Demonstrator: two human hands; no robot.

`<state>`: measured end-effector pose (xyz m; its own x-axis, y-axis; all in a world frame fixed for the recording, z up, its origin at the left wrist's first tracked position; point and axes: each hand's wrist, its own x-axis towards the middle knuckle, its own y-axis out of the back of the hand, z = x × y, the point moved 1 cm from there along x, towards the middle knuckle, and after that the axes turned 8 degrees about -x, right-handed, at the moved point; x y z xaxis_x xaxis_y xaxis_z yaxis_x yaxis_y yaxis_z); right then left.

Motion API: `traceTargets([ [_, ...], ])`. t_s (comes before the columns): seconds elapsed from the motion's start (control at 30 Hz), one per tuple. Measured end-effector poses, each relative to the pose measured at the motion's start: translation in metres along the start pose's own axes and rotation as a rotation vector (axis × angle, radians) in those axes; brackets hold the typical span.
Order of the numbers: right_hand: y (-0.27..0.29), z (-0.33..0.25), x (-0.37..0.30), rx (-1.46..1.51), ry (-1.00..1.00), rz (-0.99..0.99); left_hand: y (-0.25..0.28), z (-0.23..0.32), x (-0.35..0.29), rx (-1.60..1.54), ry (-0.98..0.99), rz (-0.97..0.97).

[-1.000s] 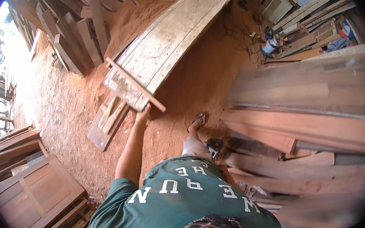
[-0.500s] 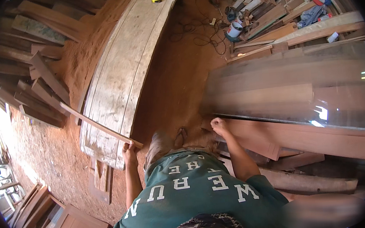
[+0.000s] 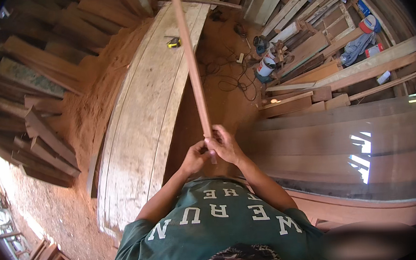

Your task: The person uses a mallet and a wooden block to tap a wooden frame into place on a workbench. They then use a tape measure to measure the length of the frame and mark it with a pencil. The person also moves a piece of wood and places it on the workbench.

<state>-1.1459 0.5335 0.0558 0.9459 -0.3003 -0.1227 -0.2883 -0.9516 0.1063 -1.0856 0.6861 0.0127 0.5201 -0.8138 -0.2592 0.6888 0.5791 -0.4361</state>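
A long, narrow wooden strip (image 3: 194, 76) points away from me, raised over the right edge of a pale plank workbench (image 3: 137, 116). Its near end is in front of my chest, where both hands meet. My left hand (image 3: 196, 157) has its fingers curled and pinched at that end. Beside it, my right hand (image 3: 223, 146) grips the strip a little higher, thumb against the wood. The two hands touch or nearly touch, and some fingertips are hidden. A yellow and black tape measure (image 3: 174, 43) lies on the bench, left of the strip.
Another thin strip (image 3: 216, 3) crosses the bench's far end. Stacked boards (image 3: 45, 139) line the left. To the right, a glossy glass-like sheet (image 3: 338, 153) covers boards. Tangled cords (image 3: 233, 80), a white bucket (image 3: 266, 66) and timber offcuts (image 3: 310, 54) occupy the far right.
The wooden strip has swung from pointing left across the bench's near end to pointing straight ahead. My right hand has come over from the right and joined the left on it.
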Motion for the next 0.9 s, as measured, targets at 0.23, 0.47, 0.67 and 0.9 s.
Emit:
traceTargets([
  [0.23,0.106,0.049,0.085,0.188,-0.333,0.421,0.023,0.076,0.172,0.559,0.176,-0.224],
  [0.47,0.244,0.144,0.163,0.106,-0.716,0.449,0.235,0.106,0.405,0.986,-0.204,0.398],
  [0.67,0.381,0.316,0.231,-0.235,-0.686,0.466,0.294,0.157,0.556,1.326,-0.006,0.661],
  [0.9,0.486,0.361,0.298,-0.543,-1.060,0.059,0.312,0.144,0.592,1.531,0.463,0.954],
])
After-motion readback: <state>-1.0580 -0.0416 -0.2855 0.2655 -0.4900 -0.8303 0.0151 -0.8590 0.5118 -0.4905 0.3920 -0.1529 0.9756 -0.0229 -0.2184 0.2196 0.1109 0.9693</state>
